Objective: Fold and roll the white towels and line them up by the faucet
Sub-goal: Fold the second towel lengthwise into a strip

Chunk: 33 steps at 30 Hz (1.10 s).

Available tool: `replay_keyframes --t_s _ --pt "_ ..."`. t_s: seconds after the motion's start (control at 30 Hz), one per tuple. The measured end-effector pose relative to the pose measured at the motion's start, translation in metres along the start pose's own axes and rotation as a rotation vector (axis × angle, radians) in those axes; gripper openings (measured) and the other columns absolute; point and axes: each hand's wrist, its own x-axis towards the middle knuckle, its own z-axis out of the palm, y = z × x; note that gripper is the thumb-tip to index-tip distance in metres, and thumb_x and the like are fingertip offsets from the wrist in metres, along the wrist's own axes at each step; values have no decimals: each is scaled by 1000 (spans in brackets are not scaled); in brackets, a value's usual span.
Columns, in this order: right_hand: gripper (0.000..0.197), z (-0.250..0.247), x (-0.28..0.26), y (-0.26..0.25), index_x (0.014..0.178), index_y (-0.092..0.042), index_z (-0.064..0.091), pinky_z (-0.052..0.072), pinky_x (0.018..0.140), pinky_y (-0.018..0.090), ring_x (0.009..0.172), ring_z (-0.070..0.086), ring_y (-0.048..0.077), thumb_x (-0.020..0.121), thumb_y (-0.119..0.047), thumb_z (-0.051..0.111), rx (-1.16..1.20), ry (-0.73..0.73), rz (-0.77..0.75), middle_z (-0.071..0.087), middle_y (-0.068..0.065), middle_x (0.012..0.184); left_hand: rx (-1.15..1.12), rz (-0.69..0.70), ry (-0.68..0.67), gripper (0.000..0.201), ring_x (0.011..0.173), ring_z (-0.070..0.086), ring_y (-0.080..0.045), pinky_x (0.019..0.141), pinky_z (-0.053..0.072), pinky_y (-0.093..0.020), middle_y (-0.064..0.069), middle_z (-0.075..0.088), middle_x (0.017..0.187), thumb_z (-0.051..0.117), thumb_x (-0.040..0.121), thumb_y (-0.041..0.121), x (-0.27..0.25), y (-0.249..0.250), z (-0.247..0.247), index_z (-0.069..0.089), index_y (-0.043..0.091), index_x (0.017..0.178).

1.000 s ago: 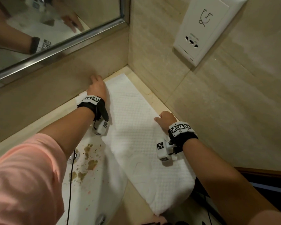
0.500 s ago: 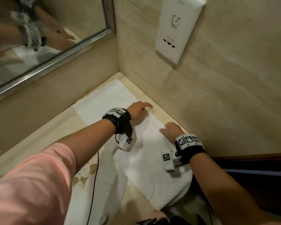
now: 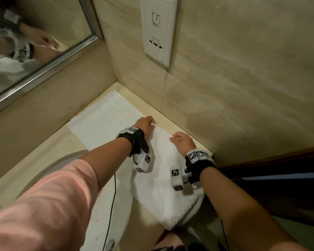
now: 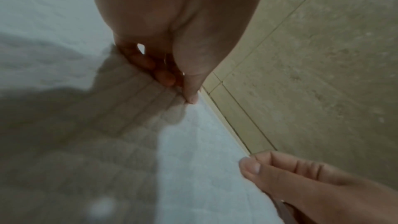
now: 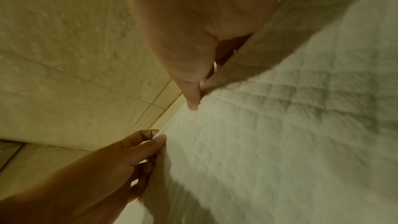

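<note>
While the white waffle-textured cotton towel [image 3: 163,192] is lying lengthwise on the beige stone counter [image 3: 49,151], its near end is draping over the front edge and its far end is reaching the wall corner. Near left, the rim of the white oval ceramic basin [image 3: 116,205] is passing under the towel's left side. At mid-length, both hands are working the towel's right edge, beside the wall. The right hand [image 3: 182,143], nearer, is pinching that edge between thumb and curled fingers [image 5: 191,98]. Just beyond it, the left hand [image 3: 145,126] is pinching the same edge likewise, fingertips [image 4: 190,94] together on the cloth. This paired grip is probably preparing a lengthwise fold. The soft, quilted weave is creasing readily. Farther off, polished beige wall tiles [image 3: 243,87], a white plastic socket plate [image 3: 157,29] and a steel-framed mirror [image 3: 43,33] are enclosing the corner. No faucet is showing.
</note>
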Motion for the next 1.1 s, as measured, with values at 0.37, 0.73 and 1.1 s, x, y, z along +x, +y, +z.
replay_keyframes --t_s 0.37,0.73,1.1 --pt "20 -15 -28 22 92 -20 52 41 78 27 107 58 27 89 -38 61 -151 16 100 63 7 113 217 -26 116 24 100 52 -35 85 38 -42 -13 49 113 39 94 16 -24 24 14 47 13 116" --pt "45 -12 -110 97 124 -11 57 45 96 37 117 54 34 90 -41 59 -74 181 121 60 12 126 406 53 -126 84 142 14 -35 112 26 -45 -18 7 155 56 87 53 -95 35 76 25 -1 144" --pt "10 -32 -113 133 84 -18 54 40 75 29 85 53 22 92 -23 58 299 437 55 57 1 84 452 12 -155 115 144 -13 -39 118 6 -52 -19 -18 156 64 79 59 -105 38 85 -8 5 151"
